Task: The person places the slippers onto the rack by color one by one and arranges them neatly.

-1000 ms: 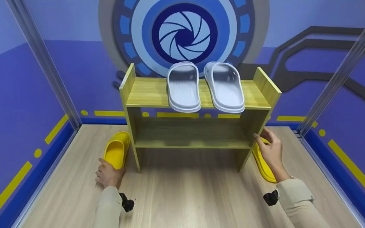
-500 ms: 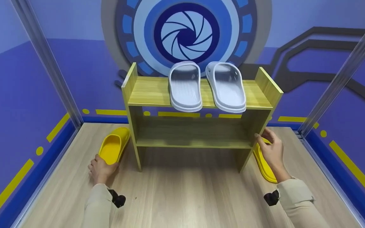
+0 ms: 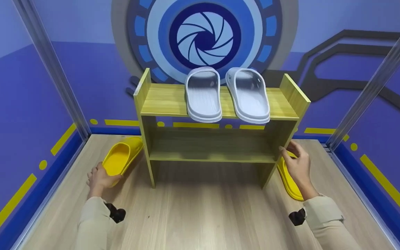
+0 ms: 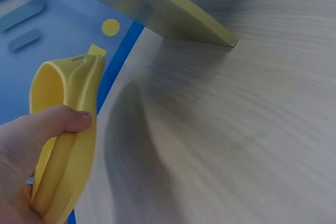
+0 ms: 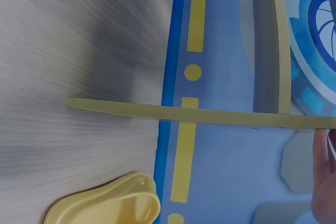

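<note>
left hand (image 3: 99,177) pinches left yellow clog (image 3: 121,156) at its heel end, thumb along the side; clog is off the counter (image 3: 200,215), toe pointing away, just outside the rack's left panel (image 3: 147,139). rack (image 3: 210,146) stands upright mid-counter. its top shelf (image 3: 165,100) carries two pale grey clogs, left one (image 3: 204,100) and right one (image 3: 250,100), side by side, heels past the front edge. right hand (image 3: 298,163) touches right panel (image 3: 293,95); can't tell if it pinches it. right yellow clog (image 3: 292,184) on counter below that hand, partly hidden.

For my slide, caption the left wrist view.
Left fingers hold a yellow clog above the surface near a wooden rack.
</note>
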A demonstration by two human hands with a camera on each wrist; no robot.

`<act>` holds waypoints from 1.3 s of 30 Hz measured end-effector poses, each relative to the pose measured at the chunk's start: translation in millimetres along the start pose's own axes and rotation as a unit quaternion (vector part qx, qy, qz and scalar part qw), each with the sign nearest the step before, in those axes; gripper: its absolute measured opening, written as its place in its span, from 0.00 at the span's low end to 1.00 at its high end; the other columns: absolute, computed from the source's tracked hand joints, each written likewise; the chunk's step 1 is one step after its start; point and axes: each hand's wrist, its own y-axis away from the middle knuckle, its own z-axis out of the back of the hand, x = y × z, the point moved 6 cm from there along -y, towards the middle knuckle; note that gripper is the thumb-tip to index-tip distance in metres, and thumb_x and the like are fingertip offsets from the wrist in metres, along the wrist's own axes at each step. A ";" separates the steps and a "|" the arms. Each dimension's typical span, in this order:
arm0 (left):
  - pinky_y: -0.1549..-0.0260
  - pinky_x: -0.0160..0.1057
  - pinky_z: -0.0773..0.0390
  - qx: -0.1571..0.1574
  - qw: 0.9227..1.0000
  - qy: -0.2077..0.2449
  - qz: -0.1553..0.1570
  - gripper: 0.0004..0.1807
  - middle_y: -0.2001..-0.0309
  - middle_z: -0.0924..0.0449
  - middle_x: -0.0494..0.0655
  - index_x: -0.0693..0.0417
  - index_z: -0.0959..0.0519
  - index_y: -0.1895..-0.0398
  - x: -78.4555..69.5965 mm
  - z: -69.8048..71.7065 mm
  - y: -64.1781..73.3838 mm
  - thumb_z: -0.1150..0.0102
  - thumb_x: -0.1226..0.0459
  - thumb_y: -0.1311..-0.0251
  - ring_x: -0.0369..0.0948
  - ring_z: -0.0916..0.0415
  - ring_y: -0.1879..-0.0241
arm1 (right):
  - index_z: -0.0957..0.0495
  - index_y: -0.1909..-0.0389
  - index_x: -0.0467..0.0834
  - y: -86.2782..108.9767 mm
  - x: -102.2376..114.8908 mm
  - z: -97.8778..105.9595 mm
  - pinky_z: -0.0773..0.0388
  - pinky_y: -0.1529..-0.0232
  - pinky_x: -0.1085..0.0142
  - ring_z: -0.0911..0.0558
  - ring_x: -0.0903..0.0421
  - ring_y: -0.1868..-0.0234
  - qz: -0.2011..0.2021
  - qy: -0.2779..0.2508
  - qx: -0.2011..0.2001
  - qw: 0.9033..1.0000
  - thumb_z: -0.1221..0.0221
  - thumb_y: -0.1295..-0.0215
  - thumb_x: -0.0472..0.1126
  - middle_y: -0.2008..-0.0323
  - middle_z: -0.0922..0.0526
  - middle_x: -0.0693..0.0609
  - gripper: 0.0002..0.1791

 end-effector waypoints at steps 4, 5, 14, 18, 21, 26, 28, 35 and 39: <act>0.54 0.59 0.53 0.032 0.999 -0.021 -0.016 0.50 0.47 0.51 0.73 0.74 0.56 0.39 -2.0 9.7 2.4 0.37 0.58 0.55 0.63 0.54 0.50 | 0.27 0.48 0.43 0.0 -0.7 -0.2 0.29 0.64 0.74 0.24 0.58 0.59 -0.004 0.000 0.000 1.000 0.43 0.42 0.43 0.59 0.22 0.49 0.20; 0.54 0.60 0.53 0.040 0.999 -0.027 -0.020 0.50 0.47 0.50 0.73 0.74 0.56 0.39 -2.3 12.4 3.0 0.37 0.57 0.55 0.63 0.54 0.50 | 0.27 0.48 0.43 0.0 -0.8 -0.2 0.29 0.64 0.74 0.24 0.58 0.59 -0.005 0.000 0.000 1.000 0.43 0.42 0.44 0.59 0.22 0.49 0.20; 0.56 0.61 0.51 0.093 0.991 -0.072 -0.060 0.50 0.51 0.45 0.72 0.75 0.52 0.41 -4.0 37.8 10.2 0.36 0.55 0.58 0.63 0.50 0.54 | 0.27 0.49 0.42 0.4 0.0 0.0 0.28 0.65 0.74 0.24 0.59 0.60 0.000 -0.001 -0.003 1.000 0.42 0.43 0.44 0.60 0.22 0.50 0.21; 0.58 0.60 0.48 0.113 0.988 -0.083 -0.067 0.50 0.53 0.43 0.70 0.75 0.52 0.41 -1.5 47.8 15.6 0.36 0.54 0.59 0.61 0.48 0.56 | 0.27 0.49 0.41 0.3 0.0 0.0 0.28 0.65 0.74 0.24 0.59 0.60 0.004 -0.005 -0.003 1.000 0.42 0.43 0.43 0.60 0.22 0.50 0.20; 0.60 0.58 0.46 0.127 0.986 -0.085 -0.070 0.52 0.54 0.41 0.68 0.73 0.52 0.41 5.9 51.7 13.9 0.34 0.52 0.62 0.60 0.46 0.57 | 0.27 0.50 0.41 0.1 0.5 -0.1 0.28 0.65 0.75 0.24 0.60 0.60 0.010 -0.011 -0.004 1.000 0.42 0.43 0.43 0.60 0.22 0.50 0.20; 0.63 0.52 0.40 0.172 0.981 -0.064 -0.069 0.48 0.61 0.37 0.59 0.71 0.47 0.43 8.3 59.6 18.9 0.33 0.53 0.61 0.53 0.41 0.62 | 0.27 0.49 0.41 0.3 -0.1 -0.6 0.28 0.66 0.75 0.24 0.61 0.61 0.012 -0.016 -0.002 1.000 0.42 0.43 0.43 0.60 0.22 0.50 0.20; 0.63 0.49 0.39 0.199 0.976 -0.055 -0.062 0.43 0.64 0.36 0.55 0.71 0.45 0.45 3.3 64.4 27.8 0.34 0.56 0.59 0.51 0.39 0.64 | 0.27 0.49 0.41 0.6 -0.4 -0.5 0.28 0.66 0.75 0.24 0.61 0.61 0.008 -0.014 -0.002 1.000 0.42 0.43 0.43 0.60 0.22 0.50 0.20; 0.65 0.43 0.35 0.284 0.957 -0.050 -0.020 0.36 0.67 0.36 0.52 0.71 0.41 0.48 4.0 72.1 41.1 0.37 0.59 0.56 0.47 0.37 0.66 | 0.27 0.49 0.40 0.9 0.1 -0.6 0.29 0.66 0.75 0.24 0.59 0.60 0.008 -0.010 -0.001 1.000 0.42 0.43 0.42 0.60 0.22 0.48 0.20; 0.65 0.43 0.35 0.320 0.945 -0.067 -0.011 0.32 0.68 0.34 0.51 0.70 0.37 0.50 3.4 74.1 45.8 0.38 0.59 0.55 0.46 0.36 0.66 | 0.27 0.50 0.39 0.4 0.2 -0.7 0.29 0.66 0.76 0.24 0.57 0.60 0.011 -0.013 -0.003 1.000 0.42 0.43 0.40 0.61 0.22 0.47 0.19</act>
